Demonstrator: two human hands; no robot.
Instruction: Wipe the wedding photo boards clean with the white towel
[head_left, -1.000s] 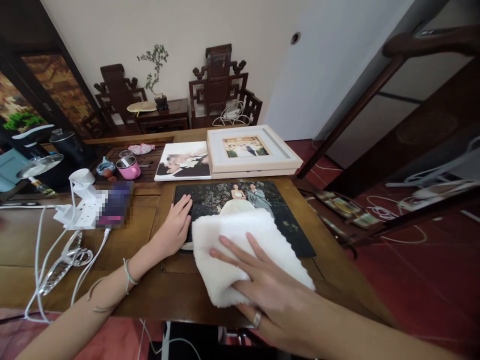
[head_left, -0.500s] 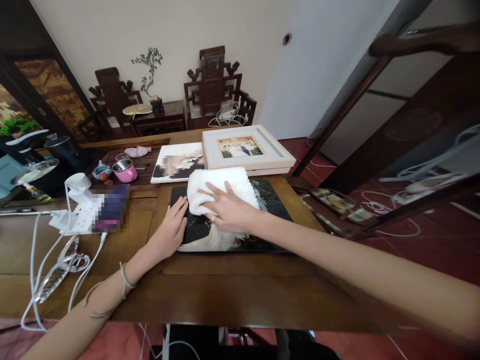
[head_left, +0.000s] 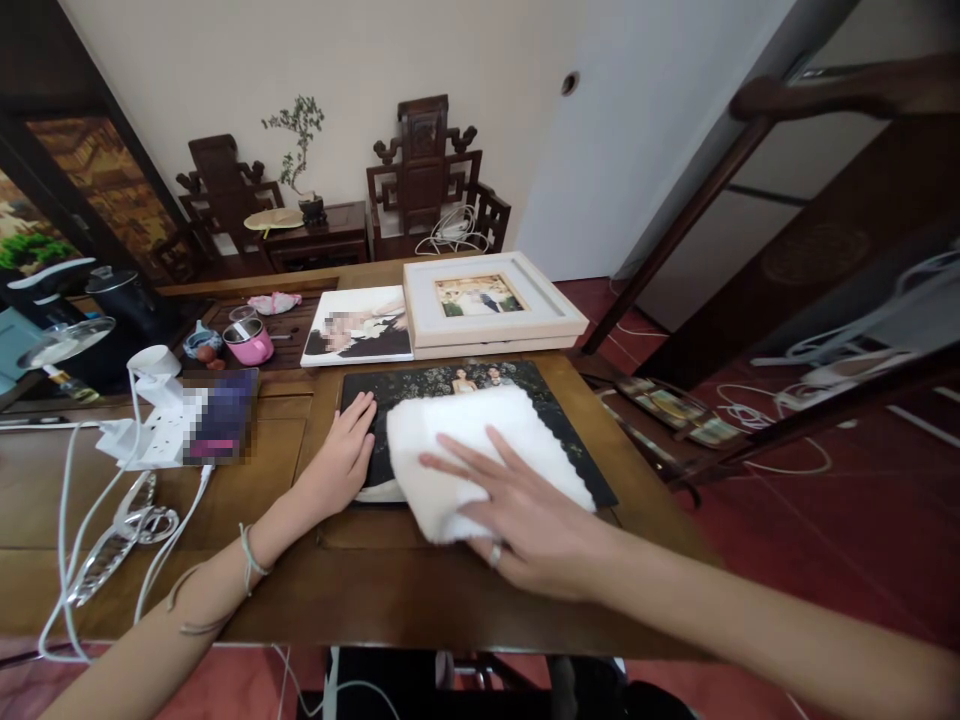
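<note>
My right hand (head_left: 532, 520) presses on a white towel (head_left: 420, 440), several fingers spread over its top while the lower fingers and thumb close at its near edge. Under the towel lies a dark photo panel (head_left: 547, 400), printed with two people in wedding clothes near its far edge. Much of the picture is covered, and the towel overhangs the panel's near edge. My left hand (head_left: 345, 455) lies flat with fingers stretched out at the panel's left edge, holding nothing.
Behind the panel are a light wooden picture frame (head_left: 555, 300) and a white-edged photo board (head_left: 356, 350). Leftward on the table (head_left: 300, 600) sit a power strip (head_left: 154, 435), white cables, a silver hair claw (head_left: 112, 550) and a pink cup (head_left: 251, 343). A dark wooden rack (head_left: 697, 215) stands at right.
My right hand has drawn the towel toward me and to the right across the panel, uncovering the two printed figures. My left hand has stayed in place.
</note>
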